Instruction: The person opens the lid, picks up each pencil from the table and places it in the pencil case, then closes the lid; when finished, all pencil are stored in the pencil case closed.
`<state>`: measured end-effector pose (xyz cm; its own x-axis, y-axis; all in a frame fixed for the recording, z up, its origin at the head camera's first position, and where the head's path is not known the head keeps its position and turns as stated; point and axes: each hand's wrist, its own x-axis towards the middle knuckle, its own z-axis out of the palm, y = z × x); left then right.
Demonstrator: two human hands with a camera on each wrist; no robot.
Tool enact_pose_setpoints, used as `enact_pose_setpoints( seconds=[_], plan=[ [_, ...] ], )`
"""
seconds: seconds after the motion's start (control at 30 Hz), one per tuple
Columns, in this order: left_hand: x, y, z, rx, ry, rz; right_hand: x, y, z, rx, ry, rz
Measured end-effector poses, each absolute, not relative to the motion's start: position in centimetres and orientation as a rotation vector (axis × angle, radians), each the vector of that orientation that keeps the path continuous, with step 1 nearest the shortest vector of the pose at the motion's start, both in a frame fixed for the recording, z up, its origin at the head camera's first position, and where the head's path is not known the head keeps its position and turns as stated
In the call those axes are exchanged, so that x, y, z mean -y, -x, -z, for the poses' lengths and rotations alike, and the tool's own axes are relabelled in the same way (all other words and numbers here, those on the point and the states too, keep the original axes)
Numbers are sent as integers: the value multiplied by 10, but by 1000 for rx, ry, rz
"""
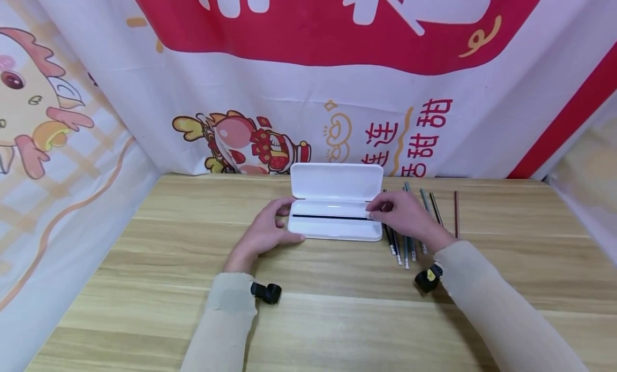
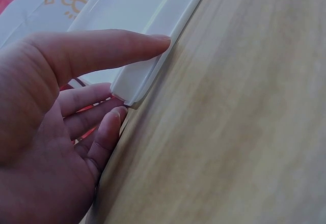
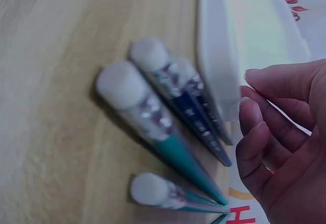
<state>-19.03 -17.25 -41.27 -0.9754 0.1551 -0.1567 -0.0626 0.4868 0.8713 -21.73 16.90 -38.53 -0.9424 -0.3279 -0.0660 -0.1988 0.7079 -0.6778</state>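
A white pencil case point(image 1: 332, 232) lies on the table with its lid point(image 1: 336, 180) raised at the back. Inside it a thin black pencil point(image 1: 328, 217) stretches lengthwise. My left hand point(image 1: 265, 228) holds the case's left end, the thumb point(image 2: 137, 46) along the front edge and the other fingers curled by the side. Over the right end, my right hand point(image 1: 400, 214) has thumb and fingertips together at the pencil's right end, which they hide. Several pencils point(image 1: 406, 249) with white erasers lie beneath and beside that hand, green point(image 3: 178, 158) and dark blue ones among them.
Farther right a reddish-brown pencil point(image 1: 456, 214) lies apart. Behind the lid hangs a white and red printed cloth point(image 1: 308, 115), close to the table's back edge. The wooden table point(image 1: 328, 318) extends toward me beneath both forearms.
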Motion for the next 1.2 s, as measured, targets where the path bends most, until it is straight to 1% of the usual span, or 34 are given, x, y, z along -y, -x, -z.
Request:
enact_pose_setpoints(
  seconds=[0.27,0.47,0.77,1.07,1.2],
  plan=[
    [172,188,413,-2527,-97,-1494,-177,200,370,-2705,386,1197],
    [171,188,414,-2521,-99,-1497,-187,185,366,-2704,326,1308],
    [171,189,414,-2535,-107,-1483,-204,166,374,-2638,47,1444],
    [171,188,414,-2529,-87,-1481,-228,155,385,-2605,-9,1529],
    [170,188,412,-2527,-89,-1484,-245,152,386,-2622,-87,1513]
  ],
)
